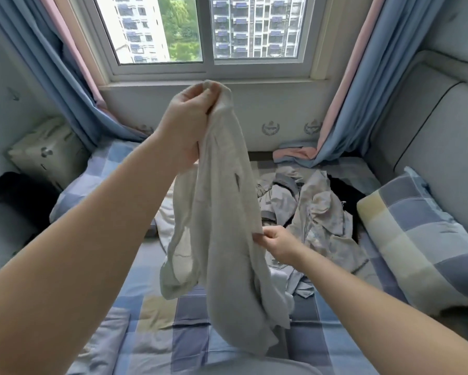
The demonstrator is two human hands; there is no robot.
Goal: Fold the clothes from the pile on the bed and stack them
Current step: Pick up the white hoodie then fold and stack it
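- Left hand [192, 123]: fingers [200, 89] curled tight round the bunched top edge of the pale grey garment [222, 212] and raised high in front of the window sill.
- Right hand [277, 243]: lower and to the right, with thumb and fingertip [258, 235] pinching the garment's side edge. The other fingers are loosely bent and hold nothing else.
- Pale grey garment: the task's item in hand. It hangs twisted from the left grip, with an open loop of hem or sleeve at lower left. Whether its tail touches the sheet cannot be told. Judged purpose of the hold: gravity straightens the cloth from the high grip while the low pinch finds an edge to spread it for folding.
- Pile of clothes [308, 209]: unfolded grey, pale and dark pieces heaped on the far right of the bed, just behind the right hand. Judged as work remaining.
- Bed [189, 345]: blue, grey and cream checked sheet. It is the only bearer of the clothes, as no basket or box shows. A flat stretch lies below the garment and is probably the folding spot. No folded stack can be made out.
- Checked pillow [405, 239]: at the right edge, against a grey padded headboard [430, 131].
- Blue and pink curtains [65, 77]: these flank the window [208, 31].
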